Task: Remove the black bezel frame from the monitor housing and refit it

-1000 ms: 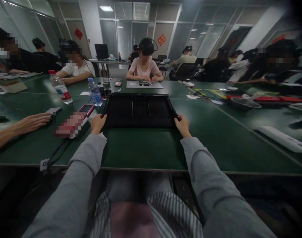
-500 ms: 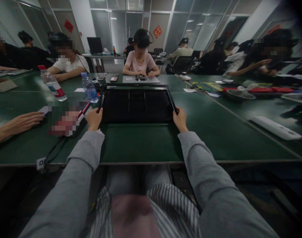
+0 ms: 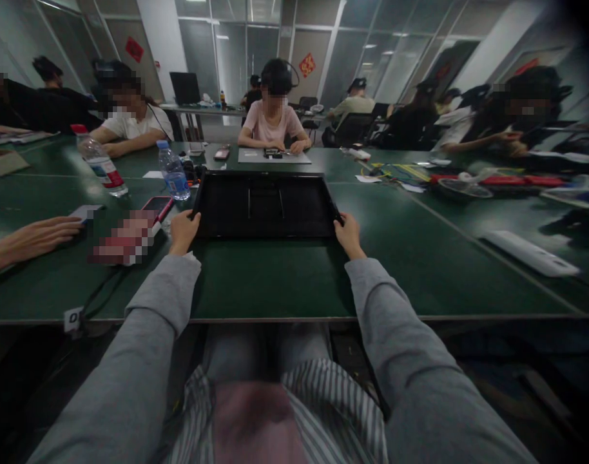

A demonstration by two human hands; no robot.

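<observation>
A black rectangular frame (image 3: 260, 173), like a monitor bezel, surrounds a flat black panel (image 3: 227, 206) on the table before me. Two thin upright strips show near the panel's middle. At the frame's left side, my left hand (image 3: 183, 232) is closed round the edge with the thumb on top. My right hand (image 3: 349, 235) grips the opposite side the same way. How the frame's underside meets the panel is hidden.
Left stand two water bottles (image 3: 173, 171) (image 3: 101, 164), a red-edged phone (image 3: 158, 207) and a co-worker's hand (image 3: 48, 238) on a grey object. Right lie a white power strip (image 3: 531, 253) and a wire basket (image 3: 463, 187). A person (image 3: 275, 119) sits opposite at the green table (image 3: 275, 277).
Both hands have brought the black frame down; its far edge, earlier raised apart from the panel, now lines up with the panel's far edge. My grip is unchanged.
</observation>
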